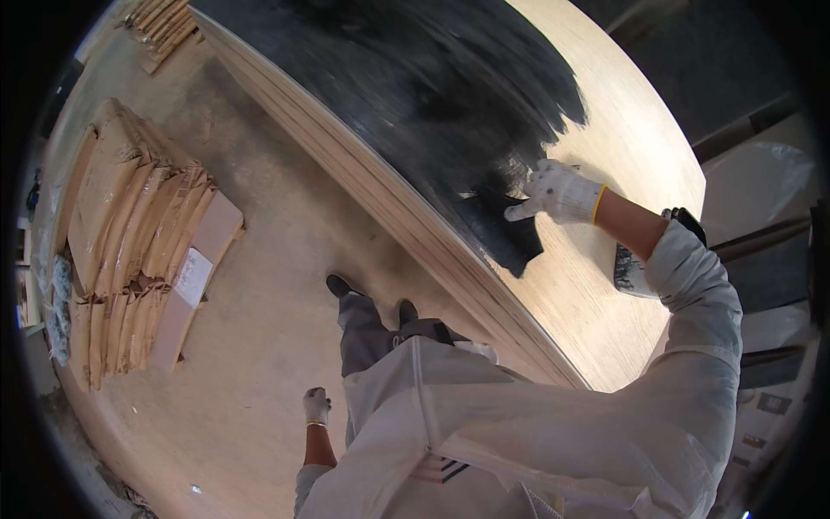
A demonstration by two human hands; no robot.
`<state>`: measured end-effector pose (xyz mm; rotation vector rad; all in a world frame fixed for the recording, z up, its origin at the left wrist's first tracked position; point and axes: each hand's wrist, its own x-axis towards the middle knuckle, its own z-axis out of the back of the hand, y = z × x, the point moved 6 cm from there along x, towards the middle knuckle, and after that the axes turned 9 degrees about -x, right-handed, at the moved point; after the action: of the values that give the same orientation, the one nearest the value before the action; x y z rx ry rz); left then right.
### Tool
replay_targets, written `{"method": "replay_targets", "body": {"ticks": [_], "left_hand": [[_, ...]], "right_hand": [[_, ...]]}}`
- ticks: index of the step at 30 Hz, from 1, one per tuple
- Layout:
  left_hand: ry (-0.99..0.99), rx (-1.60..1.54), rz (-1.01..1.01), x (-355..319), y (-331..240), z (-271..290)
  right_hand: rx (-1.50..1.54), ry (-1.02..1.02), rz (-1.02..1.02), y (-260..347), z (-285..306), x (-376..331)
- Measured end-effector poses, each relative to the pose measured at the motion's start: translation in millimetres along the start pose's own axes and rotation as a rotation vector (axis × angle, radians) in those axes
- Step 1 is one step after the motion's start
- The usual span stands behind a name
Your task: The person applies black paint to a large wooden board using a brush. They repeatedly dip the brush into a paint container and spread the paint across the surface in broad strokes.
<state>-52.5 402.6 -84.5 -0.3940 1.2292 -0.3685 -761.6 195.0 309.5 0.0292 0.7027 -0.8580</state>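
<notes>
My right hand (558,192), in a white knitted glove with dark smudges, presses on a black-soaked cloth (506,227) on top of a stack of wooden boards (640,173). Its thumb points left over the cloth; the fingertips are partly hidden. Wet-looking black coating (406,78) covers the far and left part of the top board, with streaky edges against the bare pale grain. Down at my side, away from the stack, hangs my left hand (317,405), also gloved. Its fingers are curled in, with nothing visible in them.
A white container with black stains (635,275) stands by the board's right edge, partly behind my right forearm. Brown paper-wrapped packages (130,216) lean in a row on the floor at left. More bundled pieces (164,26) lie far left. Dark and pale stacks (761,199) stand at right.
</notes>
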Motion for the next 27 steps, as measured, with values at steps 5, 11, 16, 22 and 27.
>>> {"method": "replay_targets", "body": {"ticks": [5, 11, 16, 22, 27], "left_hand": [[-0.043, 0.013, -0.009, -15, 2, -2], [-0.050, -0.126, -0.071, -20, 0, 3], [0.006, 0.053, -0.035, -30, 5, -13], [-0.005, -0.091, -0.075, -29, 12, -13], [0.087, 0.132, -0.093, -43, 2, -34]], "right_hand": [[-0.075, 0.021, -0.209, -29, 28, 12], [-0.042, 0.076, -0.078, -16, -4, -5], [-0.172, -0.043, -0.238, -24, 34, 24], [0.036, -0.124, -0.084, 3, 5, -7], [-0.102, -0.225, -0.216, -26, 11, 0]]}}
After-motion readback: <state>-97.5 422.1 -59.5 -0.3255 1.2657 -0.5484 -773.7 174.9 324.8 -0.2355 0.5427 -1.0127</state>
